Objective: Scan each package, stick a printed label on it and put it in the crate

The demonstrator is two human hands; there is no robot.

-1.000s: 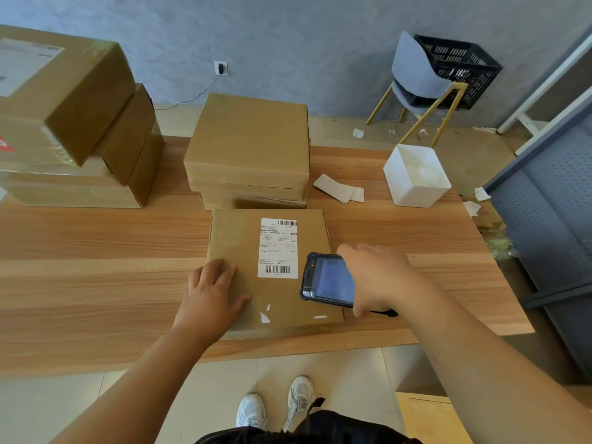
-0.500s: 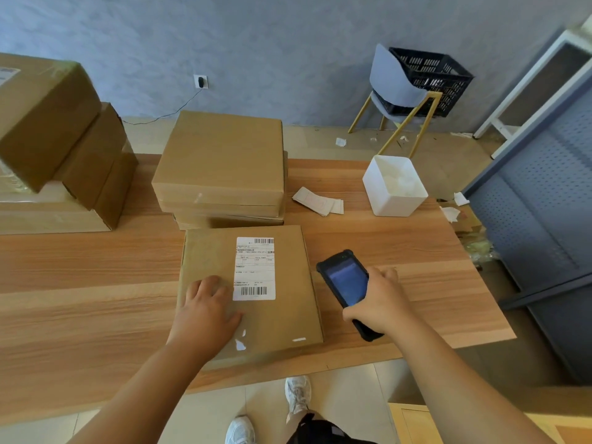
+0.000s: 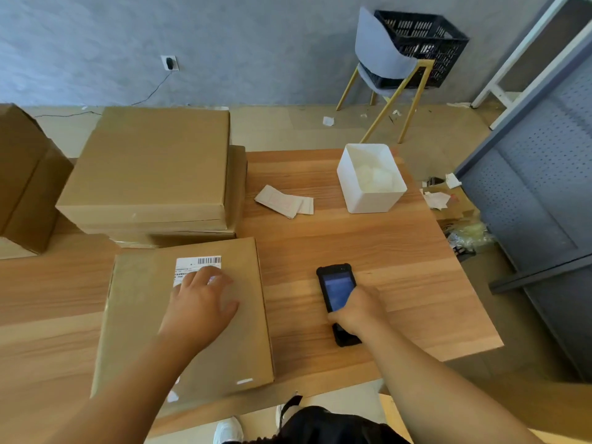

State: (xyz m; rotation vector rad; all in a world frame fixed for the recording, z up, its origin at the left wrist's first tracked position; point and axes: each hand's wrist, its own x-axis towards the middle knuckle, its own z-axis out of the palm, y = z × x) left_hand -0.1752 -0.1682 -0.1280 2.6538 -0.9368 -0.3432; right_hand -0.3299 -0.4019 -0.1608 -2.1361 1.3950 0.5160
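Package [image 3: 243, 341] lies flat on the table [image 3: 400, 267], at the near edge. My left hand [image 3: 200, 302] rests on top, fingers released and spread, partly covering the label [image 3: 198, 262]. My right hand [image 3: 355, 310] is beside the package, fingers grasping the scanner [image 3: 336, 288] low at the table; contact unclear.

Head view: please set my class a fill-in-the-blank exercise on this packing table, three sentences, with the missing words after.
1. The right hand grips the black handheld ____ beside the package.
2. The left hand rests on the package, partly covering its white ____.
3. The black crate sits on a grey ____.
Missing words: scanner; label; chair.
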